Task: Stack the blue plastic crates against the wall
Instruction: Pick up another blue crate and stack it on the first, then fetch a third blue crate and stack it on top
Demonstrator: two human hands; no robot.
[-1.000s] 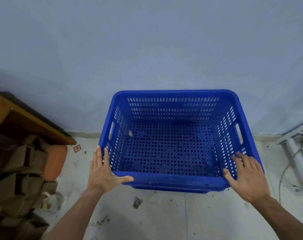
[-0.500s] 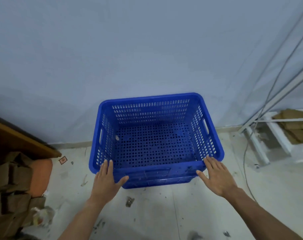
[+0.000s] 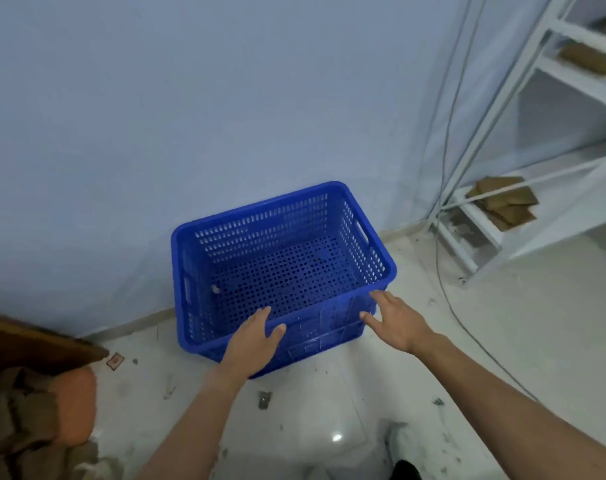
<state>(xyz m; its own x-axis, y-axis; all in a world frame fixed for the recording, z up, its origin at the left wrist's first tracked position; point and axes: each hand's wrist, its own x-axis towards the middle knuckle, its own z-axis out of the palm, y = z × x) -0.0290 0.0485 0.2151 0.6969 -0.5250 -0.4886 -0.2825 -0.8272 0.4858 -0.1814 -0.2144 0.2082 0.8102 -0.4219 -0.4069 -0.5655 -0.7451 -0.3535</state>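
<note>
One blue crate [image 3: 284, 268] by wall [image 3: 190, 116] — white shelving [image 3: 537, 202] right.

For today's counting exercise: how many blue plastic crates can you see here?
1. The blue perforated plastic crate sits on the floor against the wall, just beyond both hands. Others may lie outside the view.

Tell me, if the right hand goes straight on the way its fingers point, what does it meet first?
Probably the crate: the right hand points up-left at its near right corner, fingers open, very close or just touching; depth is unclear.
</note>
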